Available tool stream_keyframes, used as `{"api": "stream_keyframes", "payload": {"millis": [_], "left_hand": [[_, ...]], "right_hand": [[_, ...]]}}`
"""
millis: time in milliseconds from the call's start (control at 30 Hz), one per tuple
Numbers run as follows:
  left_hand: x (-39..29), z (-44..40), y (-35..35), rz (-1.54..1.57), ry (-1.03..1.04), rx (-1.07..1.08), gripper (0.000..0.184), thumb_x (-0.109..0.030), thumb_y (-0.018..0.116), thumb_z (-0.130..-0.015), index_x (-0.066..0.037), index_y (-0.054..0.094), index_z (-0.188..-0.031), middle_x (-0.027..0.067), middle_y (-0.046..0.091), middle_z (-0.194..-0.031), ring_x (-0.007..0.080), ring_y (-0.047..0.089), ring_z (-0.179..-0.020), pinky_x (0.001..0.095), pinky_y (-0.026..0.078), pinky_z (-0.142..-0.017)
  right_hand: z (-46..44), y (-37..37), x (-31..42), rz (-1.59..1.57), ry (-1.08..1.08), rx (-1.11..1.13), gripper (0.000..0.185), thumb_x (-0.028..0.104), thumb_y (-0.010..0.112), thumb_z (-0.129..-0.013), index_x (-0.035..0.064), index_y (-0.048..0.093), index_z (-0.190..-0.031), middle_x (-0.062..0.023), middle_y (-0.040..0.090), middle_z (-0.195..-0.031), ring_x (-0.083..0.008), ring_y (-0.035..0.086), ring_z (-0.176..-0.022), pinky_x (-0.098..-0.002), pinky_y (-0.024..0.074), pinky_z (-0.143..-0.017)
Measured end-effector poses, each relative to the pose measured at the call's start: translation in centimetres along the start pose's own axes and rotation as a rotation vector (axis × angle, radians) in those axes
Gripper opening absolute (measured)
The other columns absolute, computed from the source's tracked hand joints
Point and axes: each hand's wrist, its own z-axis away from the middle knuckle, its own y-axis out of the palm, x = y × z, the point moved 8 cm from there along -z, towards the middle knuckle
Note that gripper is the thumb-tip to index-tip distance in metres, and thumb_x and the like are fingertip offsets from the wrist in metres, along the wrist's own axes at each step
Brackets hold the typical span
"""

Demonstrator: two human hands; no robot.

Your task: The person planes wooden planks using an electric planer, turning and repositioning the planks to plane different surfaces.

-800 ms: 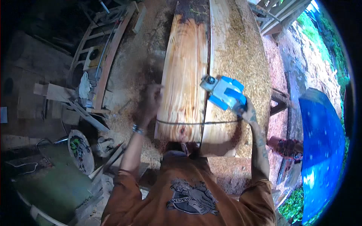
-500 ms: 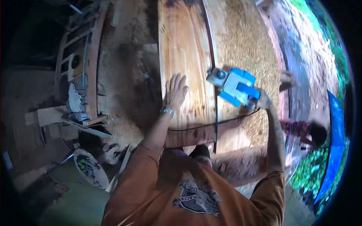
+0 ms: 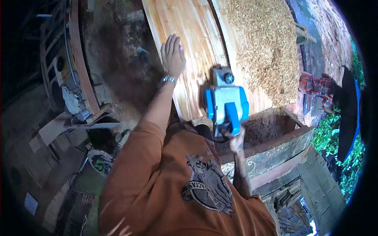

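My left hand point(image 3: 173, 57) lies flat near the left edge of a pale, reddish-streaked wooden board point(image 3: 191, 29), fingers stretched out and pointing away from me. My right hand point(image 3: 235, 141) is wrapped round the rear handle of a blue and grey electric hand planer point(image 3: 225, 96). The planer sits over the right side of the board at its near end, its front knob facing away from me. Part of the planer's dark cord shows beside my right hand.
Wood shavings point(image 3: 264, 43) cover the surface right of the board. A person in a plaid sleeve point(image 3: 319, 86) is at the right, near a blue tarp point(image 3: 357, 118). A round disc point(image 3: 100, 160) and a wooden beam point(image 3: 80, 59) stand at left.
The planer has come toward me and turned, from the board's right edge to its near end, still in my right hand. My left hand stays on the board. My view has shifted.
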Motion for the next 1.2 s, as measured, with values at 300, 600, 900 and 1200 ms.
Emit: {"api": "stream_keyframes", "payload": {"millis": [300,600,900,1200], "left_hand": [[3.2,2.2,-1.2,-0.013,-0.235,-0.364,0.050,-0.019,0.049,-0.097,0.002,0.045,-0.142,0.0267,0.046,-0.147,0.0422,0.036,-0.142,0.0523,0.025,-0.120],[3.8,1.8,-0.8,0.120,-0.122,-0.383,0.053,-0.003,0.046,-0.084,0.004,0.046,-0.136,0.0351,0.043,-0.147,0.0470,0.038,-0.141,0.0478,0.030,-0.119],[4.3,2.1,-3.0,0.574,-0.266,-0.432,0.042,0.000,0.042,-0.089,0.004,0.051,-0.130,0.0304,0.046,-0.149,0.0416,0.042,-0.141,0.0445,0.034,-0.117],[8.7,3.2,-1.8,1.042,-0.471,-0.591,0.034,-0.017,0.036,-0.108,0.003,0.049,-0.133,0.0201,0.048,-0.148,0.0305,0.047,-0.139,0.0407,0.033,-0.117]], "right_hand": [[13.4,1.5,-9.6,0.156,-0.025,0.058,0.036,0.000,0.065,-0.072,0.0008,0.064,-0.108,-0.0091,0.063,-0.070,-0.0118,0.060,-0.063,-0.0328,0.0516,-0.062],[10.0,5.3,-8.2,0.095,-0.075,0.028,0.035,-0.001,0.064,-0.074,0.0007,0.064,-0.108,-0.0073,0.062,-0.069,-0.0096,0.058,-0.064,-0.0318,0.0509,-0.062],[-0.6,9.0,0.1,0.059,-0.242,-0.026,0.026,-0.001,0.065,-0.076,-0.0002,0.065,-0.102,-0.0086,0.065,-0.076,-0.0122,0.061,-0.071,-0.0310,0.0503,-0.065],[-12.5,13.7,10.6,0.117,-0.224,-0.044,0.017,0.002,0.069,-0.071,-0.0012,0.064,-0.087,-0.0061,0.062,-0.071,-0.0164,0.059,-0.065,-0.0339,0.0477,-0.062]]}}
